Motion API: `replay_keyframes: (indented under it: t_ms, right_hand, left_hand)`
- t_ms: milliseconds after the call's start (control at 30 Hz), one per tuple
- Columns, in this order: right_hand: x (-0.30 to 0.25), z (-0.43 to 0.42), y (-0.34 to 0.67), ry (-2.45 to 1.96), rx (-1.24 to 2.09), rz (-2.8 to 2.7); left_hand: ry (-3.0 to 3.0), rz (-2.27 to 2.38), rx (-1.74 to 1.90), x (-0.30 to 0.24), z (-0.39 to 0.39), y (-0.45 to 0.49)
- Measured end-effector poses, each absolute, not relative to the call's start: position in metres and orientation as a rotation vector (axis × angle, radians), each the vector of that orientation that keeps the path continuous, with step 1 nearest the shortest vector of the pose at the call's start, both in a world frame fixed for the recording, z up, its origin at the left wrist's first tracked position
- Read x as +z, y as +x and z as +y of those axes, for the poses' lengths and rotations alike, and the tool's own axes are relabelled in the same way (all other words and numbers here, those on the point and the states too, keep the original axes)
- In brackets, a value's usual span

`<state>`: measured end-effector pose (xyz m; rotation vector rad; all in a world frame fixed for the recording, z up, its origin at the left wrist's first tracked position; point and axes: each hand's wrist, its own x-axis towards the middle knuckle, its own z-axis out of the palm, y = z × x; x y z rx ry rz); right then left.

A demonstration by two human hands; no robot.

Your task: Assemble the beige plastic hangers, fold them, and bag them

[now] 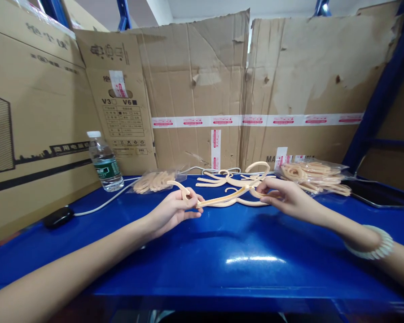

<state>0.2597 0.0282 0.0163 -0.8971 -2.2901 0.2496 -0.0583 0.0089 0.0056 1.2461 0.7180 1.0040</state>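
Note:
A beige plastic clothes hanger point(224, 198) is raised above the blue table, between my two hands. My left hand point(180, 208) pinches its left end, where a curved beige piece sticks up past the fingers; whether that piece belongs to the same hanger I cannot tell. With fingertips closed, my right hand point(286, 194) grips the right arm beside the middle joint, partly hiding it. The hook curls upward near the right hand. Behind, several similar beige hangers point(210, 181) lie spread on the table, partly covered by the held one.
Clear bags of beige hangers lie left point(155, 181) and right point(314, 174) on the blue table point(202, 260). A water bottle point(106, 163), a black mouse-like object point(58, 217) with white cable, and a dark phone-like slab point(377, 195) sit around. Cardboard walls point(195, 89) enclose the back.

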Motion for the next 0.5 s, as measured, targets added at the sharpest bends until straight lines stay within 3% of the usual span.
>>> replay_keyframes:
  t_ms: [500]
  right_hand:
    - [0.0102,0.0301,0.2628,-0.794,0.039,-2.305]
  left_hand:
    - [1.141,0.71,1.085,0.0053,0.0111,-0.0584]
